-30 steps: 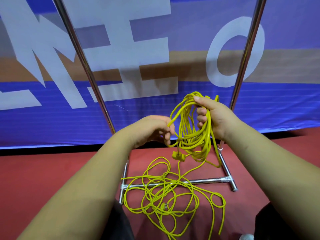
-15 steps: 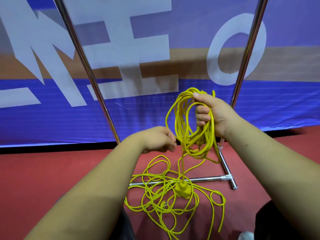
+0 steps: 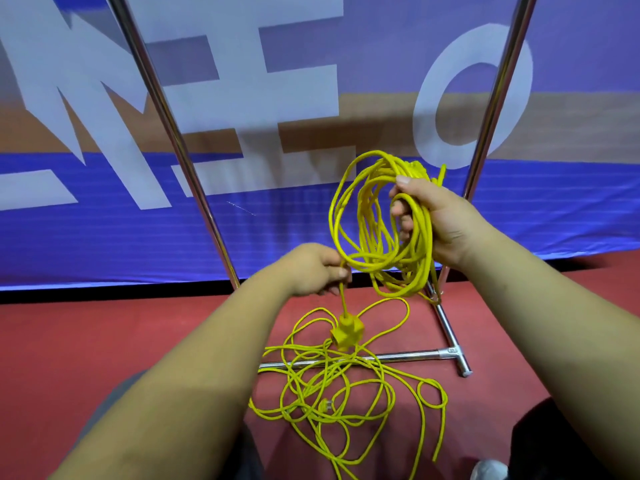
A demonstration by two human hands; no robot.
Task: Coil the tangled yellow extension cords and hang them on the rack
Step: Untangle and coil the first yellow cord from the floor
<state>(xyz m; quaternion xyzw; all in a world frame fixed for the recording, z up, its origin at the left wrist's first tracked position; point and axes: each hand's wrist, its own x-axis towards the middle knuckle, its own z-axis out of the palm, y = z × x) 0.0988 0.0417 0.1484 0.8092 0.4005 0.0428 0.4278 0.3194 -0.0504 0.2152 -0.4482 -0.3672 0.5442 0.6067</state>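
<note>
Coil of yellow cord (image 3: 381, 237) was held in the air in front of the rack (image 3: 449, 329), several uneven loops gathered into one bundle. Right hand (image 3: 438, 225) gripped the bundle at its upper right side, thumb laid over the top, fingers curled through the loops.

One strand ran from the coil's lower left edge to the left hand (image 3: 313, 268), just below and left of the coil. Left hand pinched that strand, fingers curled round it. Below the pinch the strand hung straight down and ended in a yellow socket block (image 3: 346, 332). Block hung above the floor pile; contact with the pile could not be told.

Remaining cord, the tangle (image 3: 349, 389), lay in loose loops on the red floor (image 3: 104, 341). Some loops crossed over the rack's horizontal base bar (image 3: 401, 356). A small plug (image 3: 327, 405) lay inside the tangle.

Rack uprights: left upright (image 3: 173, 143) and right upright (image 3: 498, 98), both chrome. Right upright stood just behind the coil and right hand. Behind the rack hung a blue banner (image 3: 104, 230) with large white letters.
</note>
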